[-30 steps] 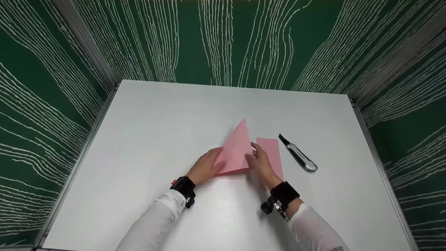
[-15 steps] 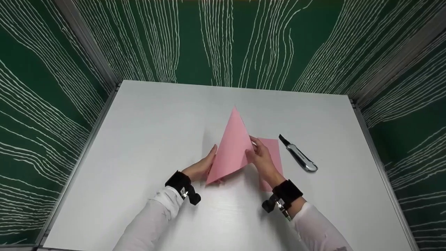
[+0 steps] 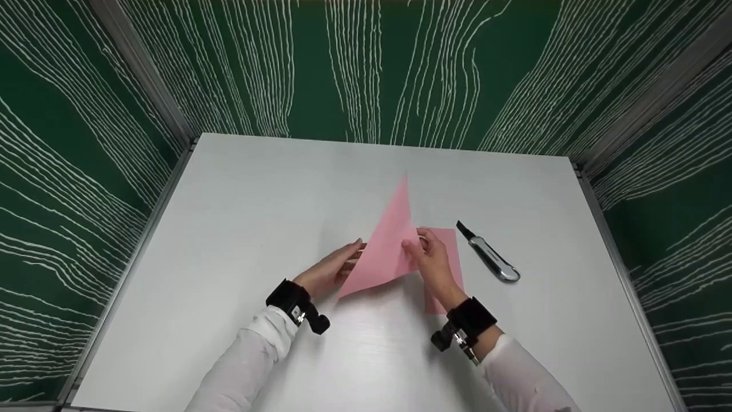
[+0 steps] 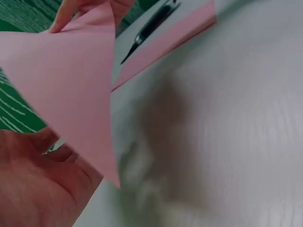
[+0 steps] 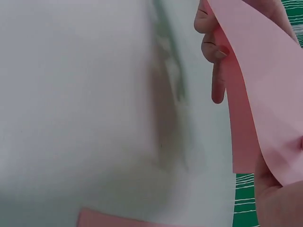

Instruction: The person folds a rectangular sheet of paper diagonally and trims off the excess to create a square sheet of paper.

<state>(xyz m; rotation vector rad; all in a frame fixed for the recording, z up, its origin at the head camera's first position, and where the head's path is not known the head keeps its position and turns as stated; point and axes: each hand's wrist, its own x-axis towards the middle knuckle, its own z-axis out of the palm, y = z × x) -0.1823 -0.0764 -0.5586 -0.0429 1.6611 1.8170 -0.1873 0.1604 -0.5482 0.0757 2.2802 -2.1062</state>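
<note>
A folded sheet of pink paper (image 3: 384, 252) stands raised above the white table, its pointed corner upward and its layers parted in the right wrist view. My right hand (image 3: 436, 264) pinches its right edge, thumb on the front face and fingers behind. At the paper's left side is my left hand (image 3: 329, 272), palm toward the sheet, with its fingers (image 5: 215, 52) reaching behind it and loosely bent. The sheet hides part of those fingers in the head view. A narrow pink paper strip (image 3: 450, 252) lies on the table, partly under my right hand.
To the right of the strip lies a utility knife (image 3: 490, 254), its dark tip toward the back. The white table (image 3: 274, 183) is bounded behind and at the sides by green panels (image 3: 311, 74) with wavy white lines.
The folded paper has risen off the table and its tip has swung left, then back right. My left hand has let go of its lower left edge and slid behind it; the right keeps its pinch.
</note>
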